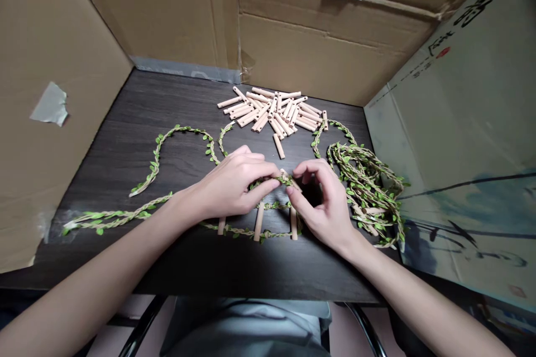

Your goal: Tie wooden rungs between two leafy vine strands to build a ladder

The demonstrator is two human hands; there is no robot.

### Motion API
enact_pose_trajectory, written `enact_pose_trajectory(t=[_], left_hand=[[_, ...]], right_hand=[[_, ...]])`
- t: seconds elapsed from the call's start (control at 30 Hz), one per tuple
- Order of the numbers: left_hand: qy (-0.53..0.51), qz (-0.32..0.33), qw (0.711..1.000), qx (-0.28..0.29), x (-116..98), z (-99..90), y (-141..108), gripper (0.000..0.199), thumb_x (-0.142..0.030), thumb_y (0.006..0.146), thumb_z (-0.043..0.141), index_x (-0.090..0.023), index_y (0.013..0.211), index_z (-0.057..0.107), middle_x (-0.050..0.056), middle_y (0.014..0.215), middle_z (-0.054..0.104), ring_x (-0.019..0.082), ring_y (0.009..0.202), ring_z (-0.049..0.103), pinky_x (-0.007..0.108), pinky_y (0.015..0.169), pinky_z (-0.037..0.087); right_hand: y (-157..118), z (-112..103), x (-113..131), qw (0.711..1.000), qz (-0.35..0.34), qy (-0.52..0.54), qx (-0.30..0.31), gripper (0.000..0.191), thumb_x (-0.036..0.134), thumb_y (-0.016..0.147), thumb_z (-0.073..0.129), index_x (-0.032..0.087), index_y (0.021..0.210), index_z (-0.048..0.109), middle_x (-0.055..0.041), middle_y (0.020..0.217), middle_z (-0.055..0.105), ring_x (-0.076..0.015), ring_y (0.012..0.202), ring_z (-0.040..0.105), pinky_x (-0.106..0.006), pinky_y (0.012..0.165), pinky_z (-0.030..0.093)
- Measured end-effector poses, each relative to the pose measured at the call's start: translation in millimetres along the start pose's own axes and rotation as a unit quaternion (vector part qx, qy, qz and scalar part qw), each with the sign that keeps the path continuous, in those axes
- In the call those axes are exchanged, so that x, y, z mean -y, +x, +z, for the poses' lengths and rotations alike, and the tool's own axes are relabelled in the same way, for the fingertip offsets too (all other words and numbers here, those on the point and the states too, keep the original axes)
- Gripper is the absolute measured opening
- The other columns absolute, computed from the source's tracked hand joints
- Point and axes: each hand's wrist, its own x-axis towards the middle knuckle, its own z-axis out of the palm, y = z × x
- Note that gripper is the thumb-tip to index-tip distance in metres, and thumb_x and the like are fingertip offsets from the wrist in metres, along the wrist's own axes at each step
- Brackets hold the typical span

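My left hand [240,181] pinches the leafy twine [285,179] between thumb and fingertips. Facing it, my right hand [320,195] has its curled fingers and thumb around a short wooden peg [296,184], whose end touches the twine. Below the hands, wooden rungs [259,222] lie between two strands of leafy twine [240,231], like a small ladder. The ladder's upper strand is partly hidden by my left hand. Toward the left the strands run together to a taped end [73,225].
A pile of drilled wooden pegs [276,111] lies at the back, with a single peg [278,146] in front. Coiled leafy twine [368,189] sits on the right; a loose strand [156,162] curves at left. Cardboard walls [176,17] enclose the dark table [125,122].
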Motion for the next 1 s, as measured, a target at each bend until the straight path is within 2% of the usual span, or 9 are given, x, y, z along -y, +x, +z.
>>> enact_pose_trajectory(t=[0.07,0.13,0.3,0.5,0.63,1.0], left_hand=[[0.001,0.006,1.000,0.003,0.1,-1.9,-0.3,0.025,-0.029,0.103,0.049,-0.017,0.099,0.071,0.002,0.081,0.066,0.018,0.076,0.056,0.034,0.079,0.031],[-0.014,0.008,1.000,0.017,-1.2,-2.5,-0.2,0.025,-0.028,0.103,0.049,-0.017,0.094,0.069,0.001,0.078,0.064,0.017,0.075,0.056,0.034,0.078,0.031],[-0.067,0.001,0.997,0.044,-2.6,-1.9,0.5,0.033,-0.028,0.103,0.046,-0.017,0.074,0.059,-0.001,0.068,0.057,0.017,0.069,0.050,0.033,0.077,0.031],[-0.092,-0.001,0.994,0.051,-0.7,-3.4,0.2,0.030,-0.027,0.103,0.047,-0.017,0.078,0.061,-0.001,0.070,0.060,0.016,0.071,0.051,0.033,0.082,0.031],[-0.098,0.007,0.994,0.044,-0.2,-3.4,0.4,0.027,-0.028,0.103,0.050,-0.018,0.083,0.066,-0.002,0.070,0.061,0.015,0.072,0.053,0.032,0.081,0.031],[-0.075,0.030,0.996,0.029,-2.3,-7.4,-0.4,0.029,-0.025,0.102,0.051,-0.015,0.082,0.069,-0.002,0.069,0.060,0.014,0.069,0.052,0.032,0.079,0.030]], right_hand=[[0.4,-1.0,-0.1,0.999,-0.033,-0.006,0.003,0.035,0.019,0.090,0.073,0.023,0.123,0.060,-0.0074,0.115,0.065,-0.0221,0.103,0.058,-0.038,0.090,0.047],[0.7,-1.6,-0.5,0.998,-0.062,-0.006,0.027,0.041,0.021,0.091,0.075,0.025,0.129,0.060,-0.0076,0.121,0.068,-0.0237,0.109,0.061,-0.042,0.095,0.047],[1.0,-1.6,-2.4,0.995,-0.088,0.025,0.049,0.028,0.018,0.094,0.074,0.025,0.120,0.068,-0.0046,0.104,0.074,-0.0196,0.091,0.067,-0.038,0.082,0.051],[1.2,-2.8,-3.5,0.995,-0.082,0.028,0.046,0.019,0.018,0.094,0.073,0.024,0.112,0.071,-0.0042,0.095,0.074,-0.0181,0.083,0.065,-0.036,0.077,0.052],[1.4,-3.1,-4.4,0.996,-0.080,0.018,0.042,0.017,0.018,0.093,0.074,0.023,0.109,0.070,-0.0036,0.093,0.074,-0.0182,0.081,0.065,-0.037,0.076,0.050],[2.0,-3.0,-1.5,0.998,-0.061,0.001,0.024,0.008,0.017,0.091,0.073,0.021,0.096,0.070,-0.0020,0.082,0.071,-0.0162,0.073,0.060,-0.035,0.072,0.047]])
